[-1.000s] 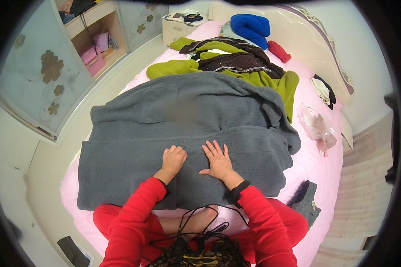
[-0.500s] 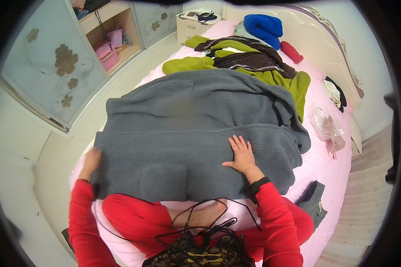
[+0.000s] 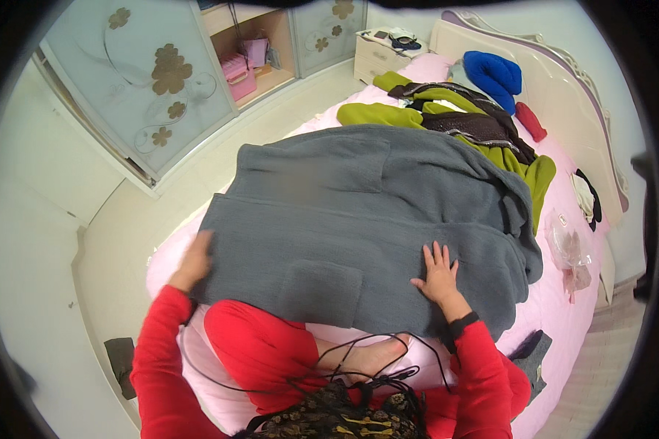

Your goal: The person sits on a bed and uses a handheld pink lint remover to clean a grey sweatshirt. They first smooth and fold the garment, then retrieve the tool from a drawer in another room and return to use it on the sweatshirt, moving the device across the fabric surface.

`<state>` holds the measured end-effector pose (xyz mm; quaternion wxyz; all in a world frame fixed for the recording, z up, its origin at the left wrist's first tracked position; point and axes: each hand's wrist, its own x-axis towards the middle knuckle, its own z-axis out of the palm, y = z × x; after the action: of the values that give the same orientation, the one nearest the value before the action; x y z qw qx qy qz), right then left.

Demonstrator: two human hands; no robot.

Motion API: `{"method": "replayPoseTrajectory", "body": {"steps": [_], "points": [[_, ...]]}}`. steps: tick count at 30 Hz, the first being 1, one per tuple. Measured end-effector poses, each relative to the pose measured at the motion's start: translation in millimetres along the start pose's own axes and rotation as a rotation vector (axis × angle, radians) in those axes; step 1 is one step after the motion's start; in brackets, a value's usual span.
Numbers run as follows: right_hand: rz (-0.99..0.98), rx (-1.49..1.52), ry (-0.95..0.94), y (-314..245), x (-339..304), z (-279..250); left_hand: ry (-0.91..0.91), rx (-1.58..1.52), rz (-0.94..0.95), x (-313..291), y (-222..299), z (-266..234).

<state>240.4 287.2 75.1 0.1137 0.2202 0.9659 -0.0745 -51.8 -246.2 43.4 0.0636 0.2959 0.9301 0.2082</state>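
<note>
A large grey coat (image 3: pixel 300 234) lies spread over the bed, with a patch pocket (image 3: pixel 321 294) on its near panel and another on the far one. My right hand (image 3: pixel 441 282) rests flat on its right part, fingers apart and holding nothing. At the coat's left edge is my left hand (image 3: pixel 194 260). Motion smears its fingers, so whether they pinch the cloth cannot be made out. My crossed legs in red trousers (image 3: pixel 260 351) are against the coat's near edge, with black cords (image 3: pixel 377 379) looped over my foot.
The pink-covered bed (image 3: pixel 176 267) carries a green garment (image 3: pixel 381 115) and a dark brown one (image 3: pixel 476 126) beyond the coat. A blue rolled bundle (image 3: pixel 494 77), a red bundle (image 3: pixel 531 122) and a clear plastic bag (image 3: pixel 570 249) lie toward the headboard side. A wardrobe (image 3: pixel 139 80) stands left.
The view has swung left, so everything sits farther right in the picture. My left hand stays at the coat's left edge, and my right hand still lies flat on the cloth.
</note>
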Motion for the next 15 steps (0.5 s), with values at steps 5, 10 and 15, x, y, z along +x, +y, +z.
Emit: {"method": "replayPoseTrajectory", "body": {"steps": [5, 10, 15], "points": [[-0.124, 0.108, -0.141, -30.1, -26.7, 5.5, -0.642, 0.040, 0.603, 44.9, 142.6, 57.6], [-0.031, -0.027, -0.274, -20.1, -36.6, 7.7, -0.942, 0.120, 0.315, 30.8, 43.2, 19.8], [-0.055, -0.059, -0.312, -19.1, -35.0, 16.9, -0.805, 0.586, -0.607, -37.7, -73.5, -33.4]]}}
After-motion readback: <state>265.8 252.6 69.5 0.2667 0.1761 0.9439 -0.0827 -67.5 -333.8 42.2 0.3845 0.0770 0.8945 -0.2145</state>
